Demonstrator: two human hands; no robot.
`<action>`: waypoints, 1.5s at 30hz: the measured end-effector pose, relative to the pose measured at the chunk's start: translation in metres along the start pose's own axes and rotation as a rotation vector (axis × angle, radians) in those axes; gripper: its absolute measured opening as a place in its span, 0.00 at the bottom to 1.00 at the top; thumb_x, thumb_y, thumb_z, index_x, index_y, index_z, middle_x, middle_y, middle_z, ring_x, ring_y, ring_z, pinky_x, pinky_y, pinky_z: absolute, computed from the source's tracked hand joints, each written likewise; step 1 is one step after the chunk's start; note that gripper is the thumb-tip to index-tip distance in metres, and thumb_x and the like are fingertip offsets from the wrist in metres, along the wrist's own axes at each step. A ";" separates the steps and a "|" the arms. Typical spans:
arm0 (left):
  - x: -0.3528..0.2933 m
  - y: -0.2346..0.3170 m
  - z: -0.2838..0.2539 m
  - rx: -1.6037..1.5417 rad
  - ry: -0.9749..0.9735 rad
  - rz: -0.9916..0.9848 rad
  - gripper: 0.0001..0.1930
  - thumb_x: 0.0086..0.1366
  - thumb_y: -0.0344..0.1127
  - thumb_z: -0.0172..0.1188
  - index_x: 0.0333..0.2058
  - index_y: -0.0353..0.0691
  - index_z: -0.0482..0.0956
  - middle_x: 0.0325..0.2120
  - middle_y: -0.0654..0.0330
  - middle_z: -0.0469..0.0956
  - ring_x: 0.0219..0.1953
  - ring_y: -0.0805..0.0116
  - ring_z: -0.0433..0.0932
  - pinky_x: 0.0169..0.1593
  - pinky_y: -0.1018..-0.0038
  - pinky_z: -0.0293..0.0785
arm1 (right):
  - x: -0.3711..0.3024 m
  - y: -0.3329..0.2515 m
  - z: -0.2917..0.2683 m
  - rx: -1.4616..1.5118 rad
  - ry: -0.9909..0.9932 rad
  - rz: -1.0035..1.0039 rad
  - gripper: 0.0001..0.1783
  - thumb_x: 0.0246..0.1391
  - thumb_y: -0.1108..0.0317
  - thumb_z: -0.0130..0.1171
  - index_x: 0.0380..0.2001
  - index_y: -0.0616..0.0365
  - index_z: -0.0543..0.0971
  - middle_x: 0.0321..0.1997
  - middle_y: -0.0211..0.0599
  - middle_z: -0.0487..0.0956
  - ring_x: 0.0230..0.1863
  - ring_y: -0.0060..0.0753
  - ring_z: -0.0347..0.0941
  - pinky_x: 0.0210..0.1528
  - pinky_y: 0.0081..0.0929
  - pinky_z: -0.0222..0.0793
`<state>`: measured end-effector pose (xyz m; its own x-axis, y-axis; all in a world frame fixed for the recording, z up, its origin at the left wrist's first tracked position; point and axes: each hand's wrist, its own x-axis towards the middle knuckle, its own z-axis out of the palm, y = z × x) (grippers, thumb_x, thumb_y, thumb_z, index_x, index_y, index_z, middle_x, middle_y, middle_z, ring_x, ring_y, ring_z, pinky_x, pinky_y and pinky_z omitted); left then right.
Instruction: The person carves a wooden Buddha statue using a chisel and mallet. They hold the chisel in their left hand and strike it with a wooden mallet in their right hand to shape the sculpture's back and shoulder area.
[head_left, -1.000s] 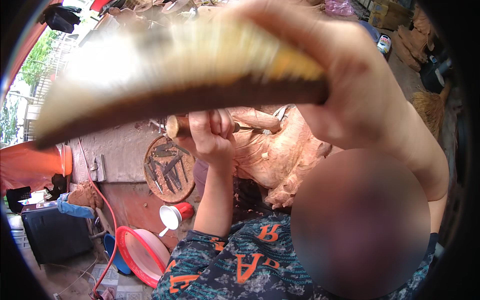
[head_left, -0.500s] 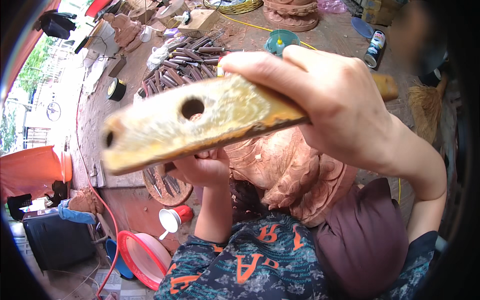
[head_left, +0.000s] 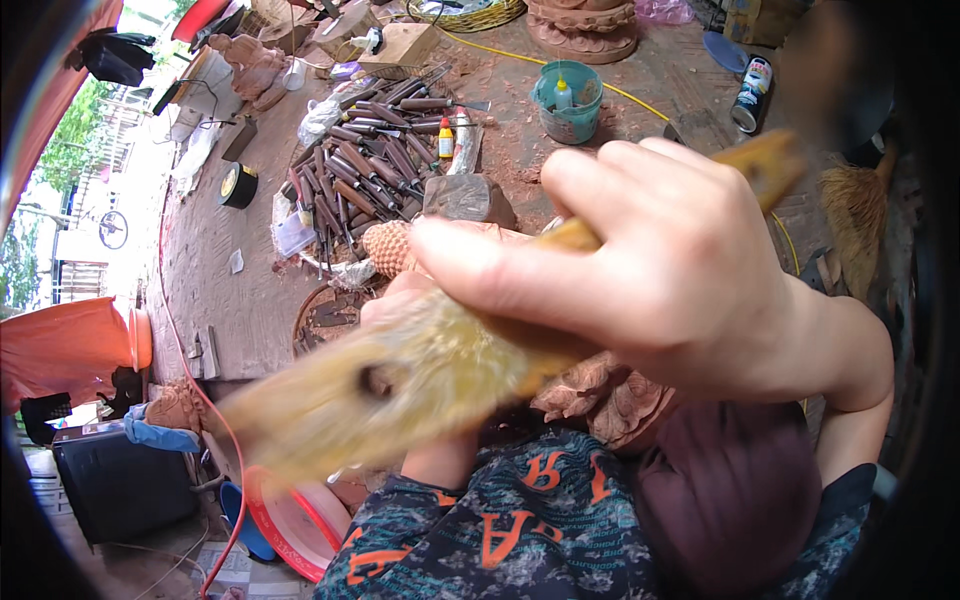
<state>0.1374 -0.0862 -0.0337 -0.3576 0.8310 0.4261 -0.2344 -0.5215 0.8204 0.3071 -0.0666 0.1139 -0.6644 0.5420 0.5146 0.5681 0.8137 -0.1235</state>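
Note:
My right hand (head_left: pixel 640 250) is wrapped around a worn, yellowish wooden bar (head_left: pixel 450 350) with a round hole, held up slantwise close to the view and blurred by motion. Behind it, my left hand (head_left: pixel 400 297) is mostly hidden; its fingers look closed, but what they grip is out of sight. Below both hands lies a reddish-brown wood carving (head_left: pixel 610 400) with curling relief, largely covered by the bar and my right hand. A bumpy, rounded carved knob (head_left: pixel 385 248) shows just beyond my left hand.
A heap of dark-handled carving chisels (head_left: pixel 365 165) lies beyond the work, beside a small yellow bottle (head_left: pixel 446 140) and a wood block (head_left: pixel 470 198). A teal bucket (head_left: pixel 568 105) and a spray can (head_left: pixel 752 95) stand farther back. A red hose (head_left: pixel 190 375) runs down the left.
The bar in my right hand has swung downward, its left end dropping toward the lower left. It now covers more of the carving and my left forearm. The view has shifted slightly.

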 end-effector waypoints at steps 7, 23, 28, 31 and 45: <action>-0.014 -0.009 -0.004 0.041 -0.024 -0.022 0.17 0.62 0.53 0.43 0.36 0.44 0.58 0.25 0.62 0.61 0.21 0.72 0.62 0.22 0.76 0.61 | 0.002 -0.003 -0.001 -0.103 0.104 0.022 0.21 0.37 0.64 0.55 0.41 0.37 0.77 0.17 0.27 0.59 0.17 0.27 0.61 0.18 0.23 0.56; 0.094 0.061 -0.008 -0.220 -0.110 0.028 0.26 0.63 0.58 0.40 0.50 0.46 0.56 0.33 0.56 0.67 0.25 0.68 0.68 0.26 0.74 0.70 | -0.009 0.038 0.010 0.461 0.062 0.220 0.27 0.41 0.83 0.54 0.49 0.64 0.66 0.44 0.45 0.75 0.45 0.34 0.73 0.48 0.23 0.65; 0.127 0.040 -0.007 -0.280 -0.193 -0.120 0.25 0.62 0.63 0.34 0.46 0.50 0.59 0.14 0.67 0.57 0.11 0.80 0.53 0.12 0.86 0.49 | -0.010 0.047 0.014 0.573 -0.015 0.367 0.27 0.40 0.83 0.54 0.49 0.64 0.66 0.41 0.39 0.74 0.46 0.25 0.69 0.49 0.21 0.61; 0.139 0.027 -0.009 -0.345 -0.322 -0.173 0.23 0.65 0.59 0.34 0.42 0.47 0.63 0.13 0.68 0.56 0.10 0.81 0.52 0.11 0.86 0.48 | -0.007 0.060 0.018 0.557 -0.034 0.417 0.28 0.40 0.79 0.58 0.49 0.63 0.65 0.41 0.33 0.72 0.45 0.23 0.67 0.49 0.20 0.59; 0.149 0.010 -0.006 -0.451 -0.401 -0.300 0.22 0.67 0.55 0.32 0.35 0.43 0.66 0.09 0.70 0.53 0.07 0.82 0.46 0.08 0.85 0.43 | 0.094 0.064 -0.028 0.393 -0.479 0.578 0.33 0.50 0.62 0.53 0.57 0.61 0.57 0.38 0.44 0.73 0.35 0.31 0.70 0.43 0.29 0.66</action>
<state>0.0770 0.0313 0.0354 0.1246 0.9146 0.3847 -0.6570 -0.2145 0.7227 0.2951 0.0307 0.1776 -0.5054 0.8539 -0.1240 0.7305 0.3470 -0.5881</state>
